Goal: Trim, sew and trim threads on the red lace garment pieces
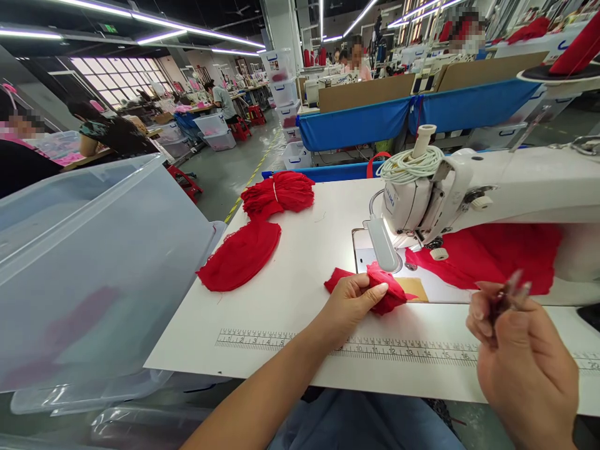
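Note:
My left hand (354, 303) pinches a small folded piece of red fabric (389, 294) on the table, just in front of the sewing machine's needle area. My right hand (520, 356) is raised at the right, closed around small thread snips (510, 294), whose metal tips are blurred and point up. The white sewing machine (492, 187) stands behind both hands, its presser foot partly hidden by a white lamp (382, 244). Under the machine's arm lies a larger red cloth (497, 256).
A tied bundle of red fabric (281, 192) and a flat red piece (244, 256) lie on the table's left side. A ruler strip (389, 350) runs along the front edge. A large clear plastic bin (103, 269) stands at the left; people sit at other stations beyond.

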A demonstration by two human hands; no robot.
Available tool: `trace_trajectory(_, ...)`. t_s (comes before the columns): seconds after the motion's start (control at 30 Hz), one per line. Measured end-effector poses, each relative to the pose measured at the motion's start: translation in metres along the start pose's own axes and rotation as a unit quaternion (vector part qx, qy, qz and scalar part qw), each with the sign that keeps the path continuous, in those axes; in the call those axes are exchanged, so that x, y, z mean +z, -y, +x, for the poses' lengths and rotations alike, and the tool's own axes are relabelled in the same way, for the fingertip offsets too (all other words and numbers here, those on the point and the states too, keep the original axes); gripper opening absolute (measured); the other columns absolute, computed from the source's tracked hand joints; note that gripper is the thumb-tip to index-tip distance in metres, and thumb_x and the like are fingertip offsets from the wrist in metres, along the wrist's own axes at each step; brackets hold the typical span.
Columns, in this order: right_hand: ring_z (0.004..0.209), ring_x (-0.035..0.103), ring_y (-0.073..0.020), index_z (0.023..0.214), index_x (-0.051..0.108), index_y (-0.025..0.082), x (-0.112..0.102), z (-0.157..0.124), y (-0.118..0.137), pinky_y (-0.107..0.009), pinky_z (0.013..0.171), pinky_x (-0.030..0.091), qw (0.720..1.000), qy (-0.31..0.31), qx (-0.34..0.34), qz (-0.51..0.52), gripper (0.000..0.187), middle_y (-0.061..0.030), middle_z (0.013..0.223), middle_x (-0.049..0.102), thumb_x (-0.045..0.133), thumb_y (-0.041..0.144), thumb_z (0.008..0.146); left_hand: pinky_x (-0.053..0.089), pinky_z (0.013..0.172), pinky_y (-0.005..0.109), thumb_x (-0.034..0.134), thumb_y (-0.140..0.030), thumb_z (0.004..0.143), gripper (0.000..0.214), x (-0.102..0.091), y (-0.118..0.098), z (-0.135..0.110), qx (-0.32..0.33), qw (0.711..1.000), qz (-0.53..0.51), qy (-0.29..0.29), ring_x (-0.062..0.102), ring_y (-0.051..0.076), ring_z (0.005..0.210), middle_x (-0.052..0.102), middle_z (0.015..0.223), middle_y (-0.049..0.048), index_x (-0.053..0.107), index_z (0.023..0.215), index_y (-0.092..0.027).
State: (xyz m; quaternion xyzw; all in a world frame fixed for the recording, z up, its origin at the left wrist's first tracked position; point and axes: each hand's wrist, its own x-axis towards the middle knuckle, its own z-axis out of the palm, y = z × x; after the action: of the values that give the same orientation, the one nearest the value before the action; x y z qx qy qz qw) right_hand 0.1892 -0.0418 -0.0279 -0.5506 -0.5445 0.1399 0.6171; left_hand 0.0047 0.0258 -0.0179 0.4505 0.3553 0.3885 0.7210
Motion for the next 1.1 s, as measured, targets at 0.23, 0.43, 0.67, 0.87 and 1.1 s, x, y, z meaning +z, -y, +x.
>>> trace_trajectory(0.23,0.05,0.047,-0.0114,0.099,0.069,0.025,0.019,-0.01,0.011,-0.021,0.046,0.041,0.992,0.093,0.083,0.004,0.022,0.0044,0.061,0.053,0.07,0.037,0.081,0.034,0.059,0.022,0.071,-0.054,0.076,0.042,-0.001,-0.005,-0.005,-0.033,0.982,0.113,0.148,0.044,0.009,0.061,0.055,0.067,0.0003,0.065,0.071,-0.013)
trace_trajectory(0.43,0.041,0.048,-0.0123,0.07,0.062,0.023,-0.018,-0.002,0.003,-0.022,0.039,0.038,0.981,-0.014,-0.02,-0.194,0.028,0.0039,0.05,0.053,0.057,0.041,0.091,0.033,0.056,0.021,0.077,-0.055,0.068,0.044,-0.024,-0.032,-0.033,-0.058,0.997,-0.013,0.056,0.042,0.007,0.056,0.053,0.063,-0.0017,0.062,0.069,-0.014)
trace_trajectory(0.67,0.07,0.067,-0.0299,0.112,0.061,0.019,-0.055,-0.011,-0.049,-0.034,0.041,0.045,0.864,0.13,-0.184,-0.45,0.04,-0.011,0.086,0.068,0.04,0.048,0.095,0.039,0.061,0.021,0.079,-0.051,0.069,0.042,-0.037,-0.063,-0.062,-0.146,0.988,0.048,0.026,0.05,0.009,0.062,0.06,0.073,0.0017,0.069,0.087,-0.014)
trace_trajectory(0.87,0.1,0.064,-0.0305,0.125,0.056,0.022,-0.026,-0.02,-0.01,-0.046,0.082,0.053,0.933,0.16,-0.198,-0.255,0.038,-0.0156,0.12,0.062,0.051,0.043,0.093,0.042,0.06,0.022,0.075,-0.048,0.073,0.031,0.003,-0.08,-0.089,-0.152,0.953,0.173,0.198,0.052,0.011,0.063,0.06,0.07,0.0,0.068,0.08,-0.019)
trace_trajectory(1.1,0.078,0.062,-0.0188,0.089,0.067,0.023,-0.009,-0.021,0.052,-0.03,0.071,0.052,0.891,0.363,0.123,0.241,0.034,-0.0052,0.085,0.065,0.043,0.045,0.097,0.044,0.054,0.021,0.049,-0.026,0.093,0.023,0.01,-0.061,-0.1,0.249,0.866,0.426,0.077,0.055,0.012,0.063,0.06,0.085,0.0039,0.071,0.088,-0.026)
